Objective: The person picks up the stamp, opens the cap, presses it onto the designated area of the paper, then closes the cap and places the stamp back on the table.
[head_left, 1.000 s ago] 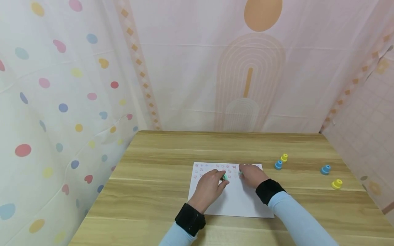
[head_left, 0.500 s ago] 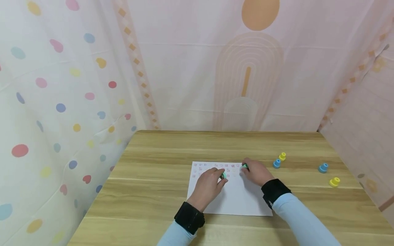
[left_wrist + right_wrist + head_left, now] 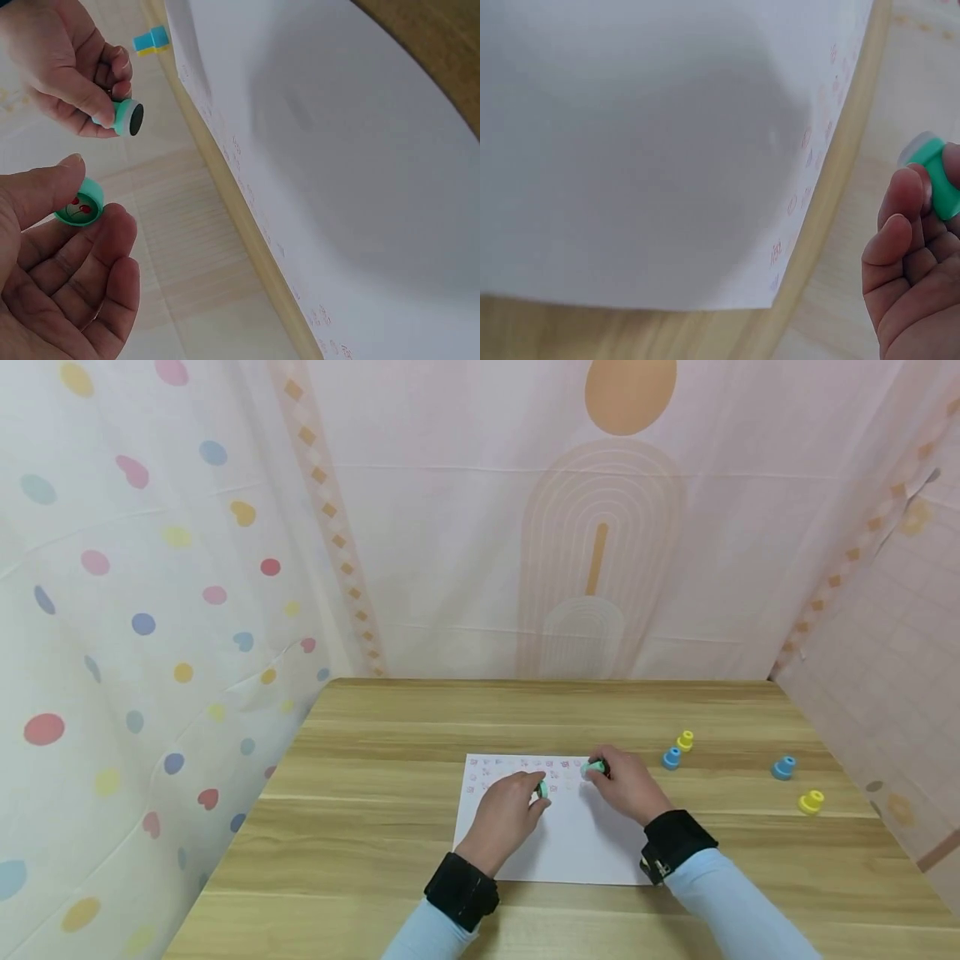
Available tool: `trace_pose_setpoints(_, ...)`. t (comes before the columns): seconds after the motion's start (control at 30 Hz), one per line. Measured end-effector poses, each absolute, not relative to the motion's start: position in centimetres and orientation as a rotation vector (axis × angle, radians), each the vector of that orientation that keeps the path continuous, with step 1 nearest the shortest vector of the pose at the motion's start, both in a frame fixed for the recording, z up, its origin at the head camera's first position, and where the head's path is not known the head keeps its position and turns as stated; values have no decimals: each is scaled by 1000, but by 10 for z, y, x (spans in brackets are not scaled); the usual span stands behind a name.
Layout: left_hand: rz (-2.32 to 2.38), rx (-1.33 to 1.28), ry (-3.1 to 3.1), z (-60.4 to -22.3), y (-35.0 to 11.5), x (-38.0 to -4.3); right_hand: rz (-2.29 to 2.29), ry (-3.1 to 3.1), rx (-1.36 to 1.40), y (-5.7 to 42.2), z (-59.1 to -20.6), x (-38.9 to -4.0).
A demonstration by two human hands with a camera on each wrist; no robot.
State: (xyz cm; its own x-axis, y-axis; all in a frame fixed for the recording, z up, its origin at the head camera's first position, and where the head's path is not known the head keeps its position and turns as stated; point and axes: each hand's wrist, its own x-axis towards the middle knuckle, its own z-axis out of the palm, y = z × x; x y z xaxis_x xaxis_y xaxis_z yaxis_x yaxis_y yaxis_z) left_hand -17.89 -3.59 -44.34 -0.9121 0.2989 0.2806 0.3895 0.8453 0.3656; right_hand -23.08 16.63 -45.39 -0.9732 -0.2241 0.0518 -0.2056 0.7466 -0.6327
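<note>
In the head view, the left hand [image 3: 501,814] pinches a small green cap [image 3: 542,789] between thumb and fingers, and the right hand [image 3: 628,785] grips a green stamp [image 3: 594,768]. Both hang over the far half of a white sheet [image 3: 570,852], which lies flat on the worktop [image 3: 360,777] in front of the person, presumably so that either hand can reach it. Small reddish prints [image 3: 552,764] sit in rows along the sheet's far edge. To the right of the sheet, a yellow piece [image 3: 686,740] and a blue piece [image 3: 671,758] stand close together; a second blue piece [image 3: 783,767] and a second yellow piece [image 3: 811,802] are farther right, likely parked there to keep the paper free.

In the left wrist view, the cap's hollow side faces the camera, showing a red cherry-like picture inside; the thumb and fingers hold it by the rim, perhaps to leave its mouth uncovered. Beyond it, the stamp's dark round face points away from the right hand's fingers, which seems a way to keep them off the inked end.

In the right wrist view, the fingers close round the stamp's green body, its pale rim outermost, apart from the sheet. The picture edge cuts off part of the hand.
</note>
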Motion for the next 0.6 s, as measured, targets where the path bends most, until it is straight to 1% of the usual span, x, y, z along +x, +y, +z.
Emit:
trace_pose_setpoints(0.2,-627,-533,-2815,-444,-36,-179,-1179,2832,-270,163,-455,-222)
trace_pose_setpoints(0.33,-644,-535,-2813,-445,-35,-179,-1353,2723,-244,161,-457,-218)
trace_pose_setpoints(0.6,-693,-550,-2776,-448,-36,-180,-1618,2418,-334,152,-459,-212)
